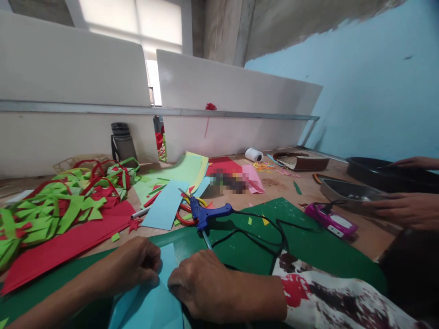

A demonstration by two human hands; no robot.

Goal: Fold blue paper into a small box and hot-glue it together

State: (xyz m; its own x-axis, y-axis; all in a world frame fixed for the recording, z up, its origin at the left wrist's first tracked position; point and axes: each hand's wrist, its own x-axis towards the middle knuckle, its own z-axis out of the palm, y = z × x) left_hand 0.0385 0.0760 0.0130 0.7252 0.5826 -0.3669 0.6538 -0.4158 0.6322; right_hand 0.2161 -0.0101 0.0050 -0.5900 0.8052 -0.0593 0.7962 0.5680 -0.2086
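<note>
Held in a folded piece at the near edge of the green cutting mat (325, 256), blue paper (154, 306). On its left side, a left hand (141, 264) with curled fingers, seemingly pinching it by the fold. On its right side, a curled right hand (206, 288), knuckles up; cannot tell how tightly, with fingertips hidden. To fold well, perhaps best to match the edges first, press slowly, and keep the sheet flat to stop wrinkles. Between both hands, a narrow part of the blue paper; toward the mat's near edge, the wider part, touching both.

Just past the knuckles, across the mat's far left edge, a blue hot-glue gun (207, 214). Over the mat's far right edge, a purple power strip (331, 220). Past the mat's left edge, on the bench (281, 189), a red paper stack (68, 249). Toward the bench's right edge, another person's hand (408, 210). Near the bench's back edge, a dark bottle (124, 145)
</note>
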